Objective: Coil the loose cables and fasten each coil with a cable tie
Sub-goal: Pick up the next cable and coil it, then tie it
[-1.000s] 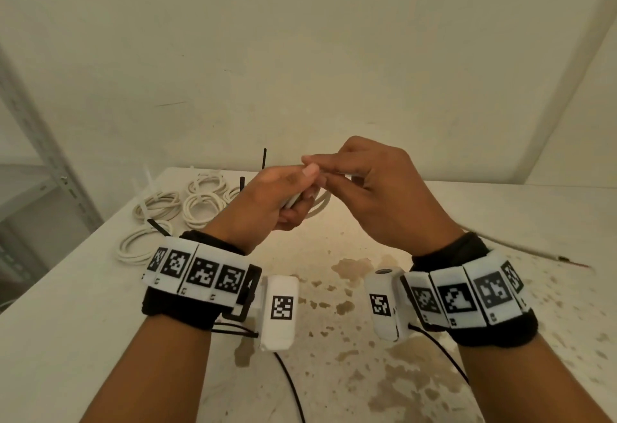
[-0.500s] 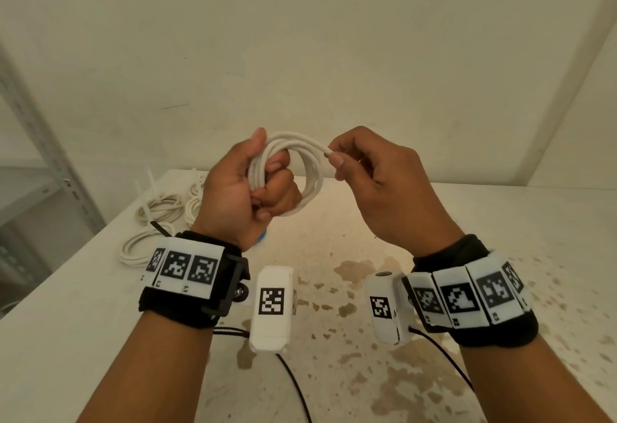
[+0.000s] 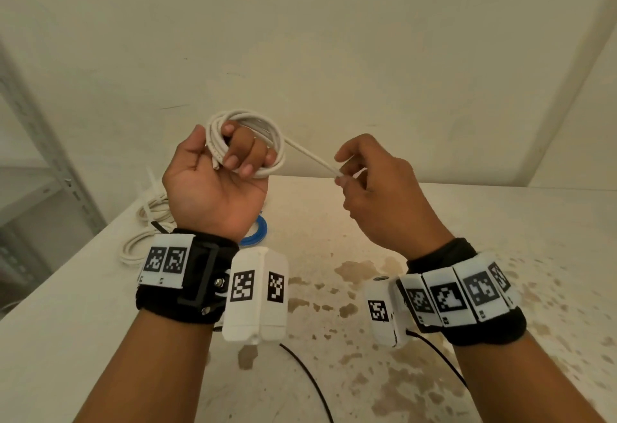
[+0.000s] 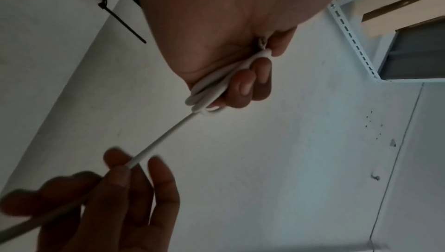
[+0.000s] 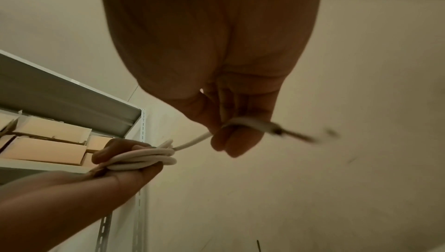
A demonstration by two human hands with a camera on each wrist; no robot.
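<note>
Both hands work above the worktop (image 3: 467,222): my left hand (image 3: 213,185) clenches the white coil (image 3: 267,128) so its loops stay together, my right hand (image 3: 377,195) pinches the loose tail (image 3: 310,155) taut for wrapping.

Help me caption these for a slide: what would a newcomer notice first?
The white cable coil, gripped by the raised left hand above the table. Its loose end runs taut to the right hand, which pinches it. Behind the left wrist lie finished coils and a blue coil.
</note>
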